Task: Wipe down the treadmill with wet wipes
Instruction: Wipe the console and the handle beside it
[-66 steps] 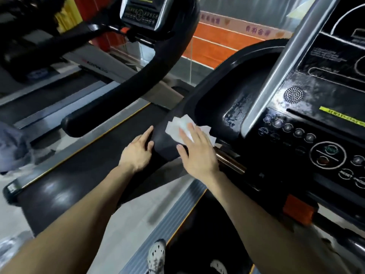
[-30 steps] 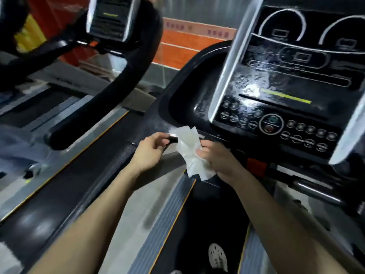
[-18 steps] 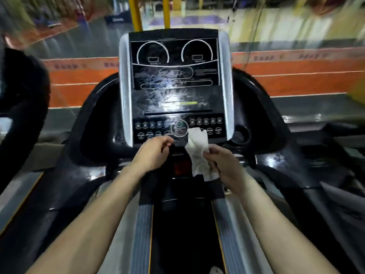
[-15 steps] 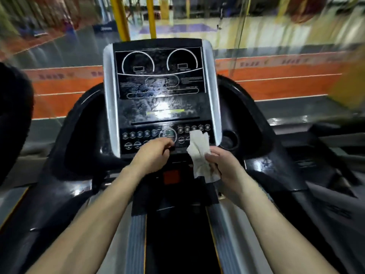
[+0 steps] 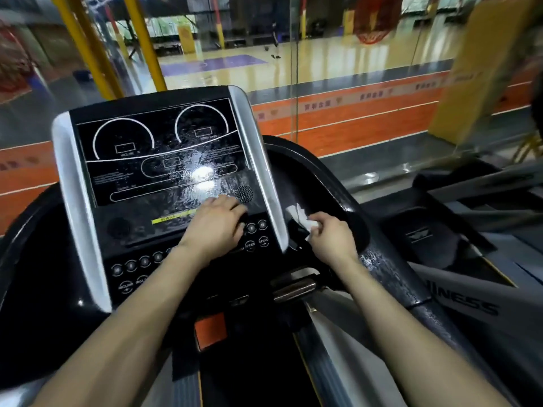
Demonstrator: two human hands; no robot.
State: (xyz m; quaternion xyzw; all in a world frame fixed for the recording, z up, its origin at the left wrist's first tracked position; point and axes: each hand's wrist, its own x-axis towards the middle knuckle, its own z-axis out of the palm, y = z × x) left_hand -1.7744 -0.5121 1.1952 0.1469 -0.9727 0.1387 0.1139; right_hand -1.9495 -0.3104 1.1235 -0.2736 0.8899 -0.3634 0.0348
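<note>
Bracing on the console [image 5: 141,171] of the treadmill [image 5: 258,377] with the left hand [image 5: 216,227]: fingers loose and laid flat near the panel's lower right corner, just above the speed buttons [image 5: 263,240], grasping nothing. Reading streaks and glare across the panel face as a sign of wiping already done there.

Crossing the silver trim [image 5: 264,177] at the console's right edge: finding the wet wipe [image 5: 295,214] bunched in the right hand [image 5: 332,239], fingers curled around it, free end poking up against the glossy black side pocket [image 5: 323,183].

Judging the coming stroke: placing the wipe up and to the left of the right fist, long axis slanting from fist toward trim; taking the right hand as plainly the nearer, the left lying across the trim. Probably sweeping the pocket wall, then the wet-looking right handrail [image 5: 411,283].

Looking past a glass wall to yellow posts [image 5: 141,39], an orange band and a shiny court floor [image 5: 235,69].
</note>
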